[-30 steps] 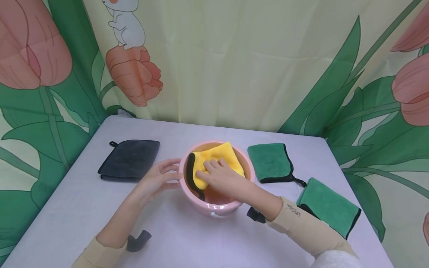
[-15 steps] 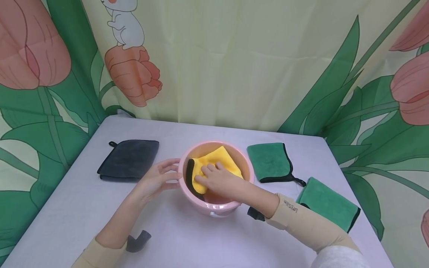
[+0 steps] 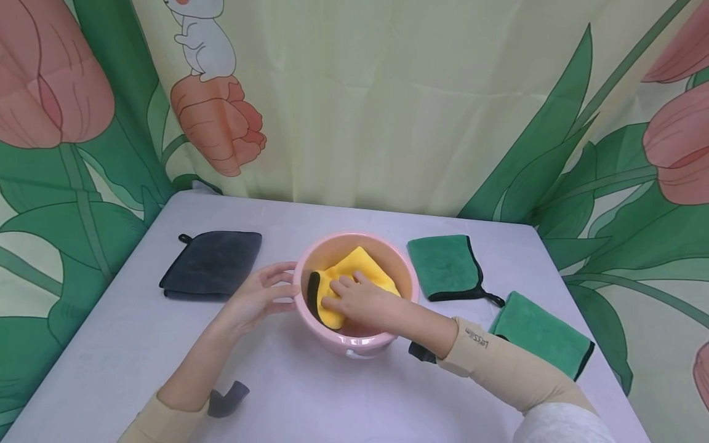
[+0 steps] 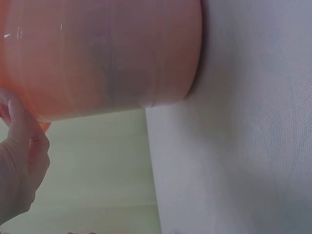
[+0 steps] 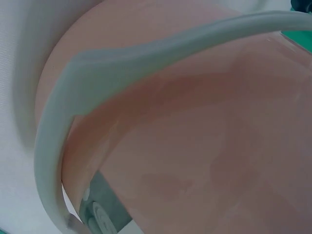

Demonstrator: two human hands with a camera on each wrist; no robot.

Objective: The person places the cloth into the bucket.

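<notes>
A pink bucket point(image 3: 320, 342) stands on the table in the head view; its pink wall point(image 4: 146, 44) fills much of the left wrist view. Inside it lies a yellow cloth point(image 3: 354, 263) with a dark border at its left side. With fingers spread, my right hand point(image 3: 362, 303) presses down on this cloth. My left hand point(image 3: 259, 296) touches the left outside of the bucket's rim, fingers loosely extended. Across the bucket's wall in the right wrist view runs its pale handle point(image 5: 117, 73). The cloth's lower part is hidden.
A folded dark grey cloth point(image 3: 216, 264) lies left of the bucket. Two green cloths lie to the right: one green cloth point(image 3: 443, 264) behind, another folded green cloth point(image 3: 545, 335) nearer, partly behind the right sleeve. A patterned curtain point(image 3: 354, 111) hangs behind the table point(image 3: 310, 406).
The yellow cloth has sunk lower into the bucket under my right hand, its top corner dropping from the far rim. My left hand stays at the rim.
</notes>
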